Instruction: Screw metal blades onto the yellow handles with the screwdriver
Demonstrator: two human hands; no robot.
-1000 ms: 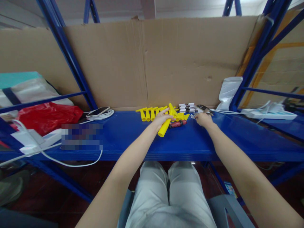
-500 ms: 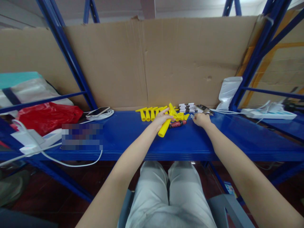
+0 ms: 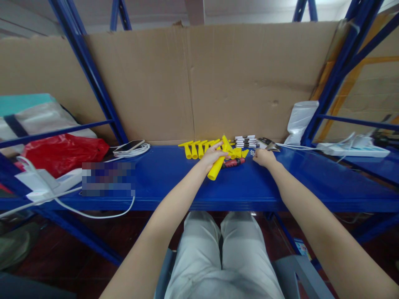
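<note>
My left hand (image 3: pixel 213 157) is wrapped round a yellow plastic T-shaped tool (image 3: pixel 215 169), whose tubular handle points towards me. Beneath and beside it on the blue shelf lies a red-and-black screwdriver (image 3: pixel 234 162). My right hand (image 3: pixel 263 157) rests at the shelf with fingers curled and pinched, next to a small cluster of tiny pale metal parts (image 3: pixel 252 153). Whatever is between those fingertips is hidden. Several matching yellow tools (image 3: pixel 188 150) stand in a row behind my left hand. Smaller yellow pieces (image 3: pixel 238 153) lie between the hands.
A stack of white-and-black packets (image 3: pixel 245 141) and a dark packet (image 3: pixel 267 144) lie at the cardboard backing (image 3: pixel 233 83). White bag (image 3: pixel 301 122) and power strip (image 3: pixel 353 149) are right; a phone (image 3: pixel 134 145), cables and red bag (image 3: pixel 65 153) are left.
</note>
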